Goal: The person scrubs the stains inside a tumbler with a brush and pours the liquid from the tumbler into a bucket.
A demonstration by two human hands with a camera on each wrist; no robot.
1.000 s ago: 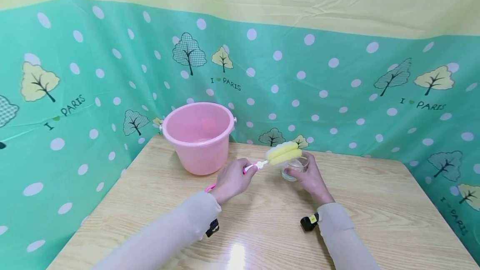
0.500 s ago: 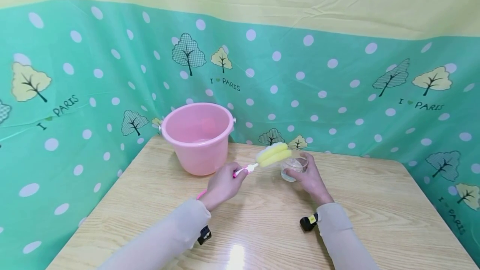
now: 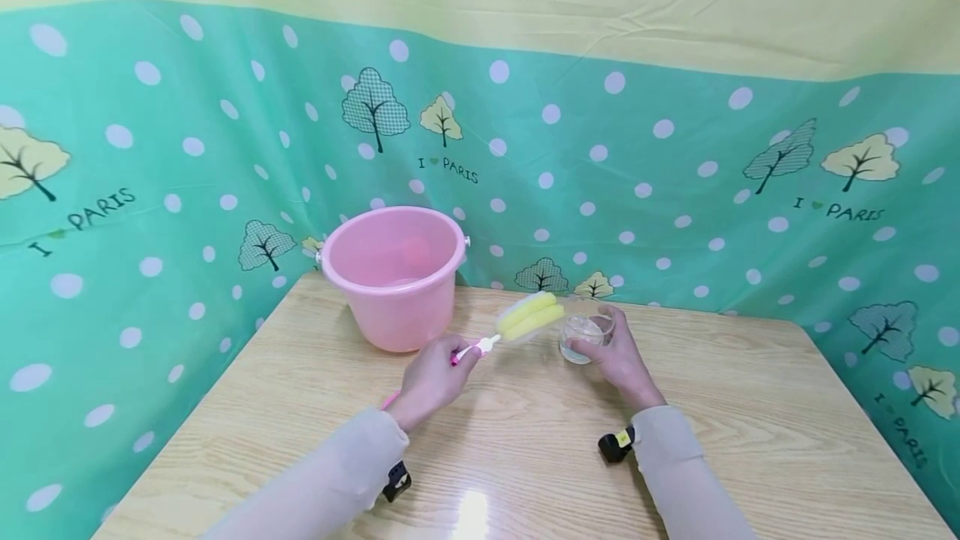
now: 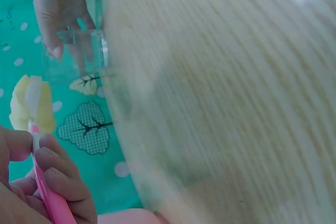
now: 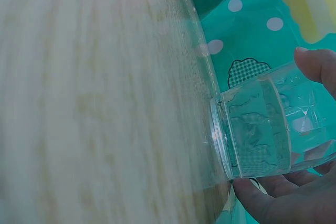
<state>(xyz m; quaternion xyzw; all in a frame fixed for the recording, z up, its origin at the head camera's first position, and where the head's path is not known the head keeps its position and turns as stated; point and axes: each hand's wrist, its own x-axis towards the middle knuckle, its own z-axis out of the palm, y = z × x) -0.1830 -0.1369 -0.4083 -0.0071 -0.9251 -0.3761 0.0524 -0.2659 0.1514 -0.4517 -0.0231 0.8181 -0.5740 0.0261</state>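
A cup brush with a yellow-and-white sponge head [image 3: 531, 317] and pink-and-white handle [image 4: 52, 198] is in my left hand [image 3: 433, 377]. The thumb and fingers grip the handle, and the head points right, toward a clear glass [image 3: 579, 342]. My right hand [image 3: 624, 361] holds this glass upright by its side, thumb in front, fingers around the far side. In the right wrist view the glass [image 5: 257, 129] shows a line partway up its wall. The sponge head [image 5: 310, 3] hangs outside the glass, left of its rim in the head view.
A pink bucket [image 3: 401, 315] stands at the back left of the wooden table [image 3: 525, 457], behind my left hand. A green curtain [image 3: 675, 190] with trees and dots hangs along the back and both sides.
My left hand has drawn the brush left and slightly down, away from the glass. My right hand and the glass have stayed nearly in place.
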